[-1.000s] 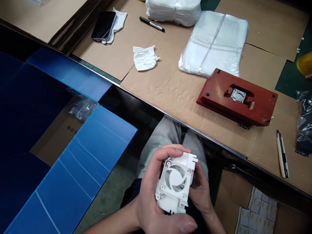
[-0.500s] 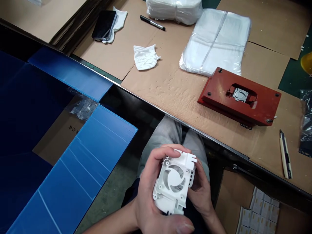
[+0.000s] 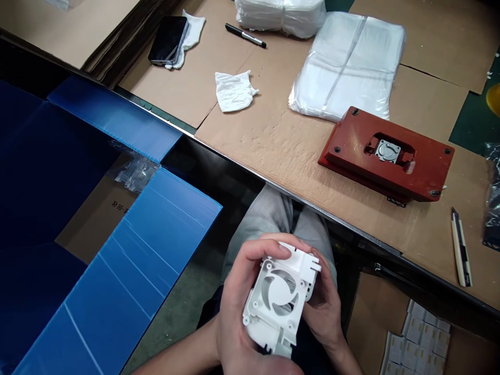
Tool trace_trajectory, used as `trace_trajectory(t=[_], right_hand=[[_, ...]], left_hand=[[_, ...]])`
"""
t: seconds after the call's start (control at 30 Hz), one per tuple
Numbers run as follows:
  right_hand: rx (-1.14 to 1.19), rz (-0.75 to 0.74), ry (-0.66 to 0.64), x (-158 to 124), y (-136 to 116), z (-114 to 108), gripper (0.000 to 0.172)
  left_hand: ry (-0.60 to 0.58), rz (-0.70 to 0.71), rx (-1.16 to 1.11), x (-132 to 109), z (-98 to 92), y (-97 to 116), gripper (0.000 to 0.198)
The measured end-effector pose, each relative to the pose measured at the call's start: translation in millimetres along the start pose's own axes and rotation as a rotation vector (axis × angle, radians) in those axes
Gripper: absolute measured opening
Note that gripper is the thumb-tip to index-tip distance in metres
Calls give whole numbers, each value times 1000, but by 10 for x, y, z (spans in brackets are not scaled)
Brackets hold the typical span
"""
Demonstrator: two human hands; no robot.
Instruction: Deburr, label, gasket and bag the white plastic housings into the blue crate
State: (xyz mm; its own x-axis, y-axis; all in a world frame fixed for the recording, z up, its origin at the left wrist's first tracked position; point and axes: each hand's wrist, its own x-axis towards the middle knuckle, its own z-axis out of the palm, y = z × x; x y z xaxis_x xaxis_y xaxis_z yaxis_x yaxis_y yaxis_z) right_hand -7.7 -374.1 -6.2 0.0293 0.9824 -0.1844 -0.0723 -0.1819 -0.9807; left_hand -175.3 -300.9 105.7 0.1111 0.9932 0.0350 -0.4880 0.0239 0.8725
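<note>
White plastic part (image 3: 279, 297) is gripped in left hand (image 3: 234, 312): fingers wrapped over its far edge, thumb laid along the near end. Round vent with 3 curved openings is turned up. Part is held over the lap, just short of the table (image 3: 269, 146). Right hand (image 3: 327, 310) is set at the part's right side, fingers curled; its grip can't be told, fingertips hidden behind the part.

Beyond the right hand, a red block (image 3: 359, 140) is seated on the table, small metal piece (image 3: 387, 151) nested in its slot. Straight ahead of the left hand, a white cloth (image 3: 234, 92) is laid flat. Farther right, clear plastic bags (image 3: 351, 62) are stacked. Left of the left hand, a blue box (image 3: 128, 260) is stood open. Right of the right hand, small white pieces (image 3: 417, 338) are laid in rows, below table level.
</note>
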Motion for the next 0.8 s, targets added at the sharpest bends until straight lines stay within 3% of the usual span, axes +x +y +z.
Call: trace_trajectory(t=[0.2,0.33,0.4,0.5,0.63,0.8], right_hand=[[-44,4,13,-4,-4,16,75],[-121,1,30,-114,22,23,79],[-211,52,-43,-143,-20,-12,90],[-217,89,-144,-53,-210,-80,93],[22,-7,-154,228,-620,-46,85],[80,47,-269,379,-889,117,79]], left_hand=[[26,8,-36,21,60,-36,59],[122,-74,-128,103,0,-154,99],[109,-152,-130,163,-96,-172,108],[-8,-284,-251,236,-250,-146,102],[-235,-450,-505,274,-359,-182,97],[-476,-498,-672,278,-424,-349,91]])
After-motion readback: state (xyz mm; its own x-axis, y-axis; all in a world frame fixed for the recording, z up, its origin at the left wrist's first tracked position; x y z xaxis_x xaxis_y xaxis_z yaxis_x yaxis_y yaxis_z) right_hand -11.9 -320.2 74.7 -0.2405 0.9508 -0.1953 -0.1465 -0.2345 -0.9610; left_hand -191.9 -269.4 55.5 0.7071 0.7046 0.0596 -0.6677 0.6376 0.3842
